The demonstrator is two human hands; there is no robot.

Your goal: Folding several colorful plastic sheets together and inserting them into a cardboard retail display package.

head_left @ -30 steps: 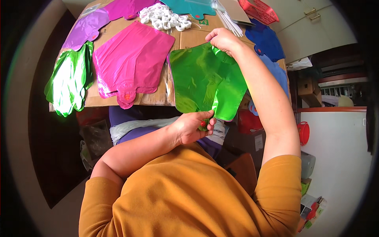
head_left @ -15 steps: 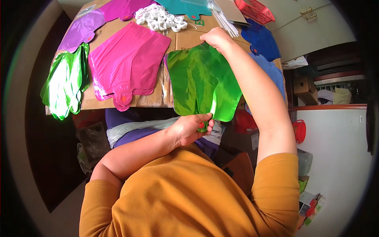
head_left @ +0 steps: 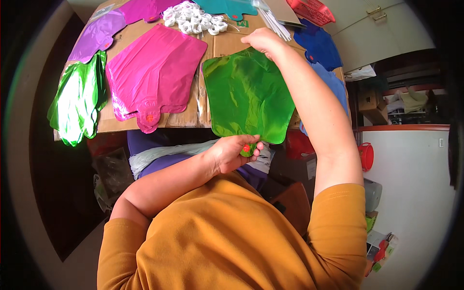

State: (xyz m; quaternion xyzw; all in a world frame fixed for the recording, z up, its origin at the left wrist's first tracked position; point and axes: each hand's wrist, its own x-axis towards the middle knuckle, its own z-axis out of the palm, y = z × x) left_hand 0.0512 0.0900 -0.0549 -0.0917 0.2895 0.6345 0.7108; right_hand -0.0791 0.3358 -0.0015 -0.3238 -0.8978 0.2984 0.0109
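pinching the tab (head_left: 248, 150) of a green foil sheet (head_left: 249, 96), bent-armed, between thumb and fingers of the left hand (head_left: 236, 152); reaching with the outstretched right hand (head_left: 263, 42), in a grip impossible to tell, to its far corner above the cardboard (head_left: 110, 124).

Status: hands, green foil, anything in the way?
Left hand pinching green foil by its tab; right hand at far corner. Foil spread, creased. Pink foil alongside, seemingly not blocking.
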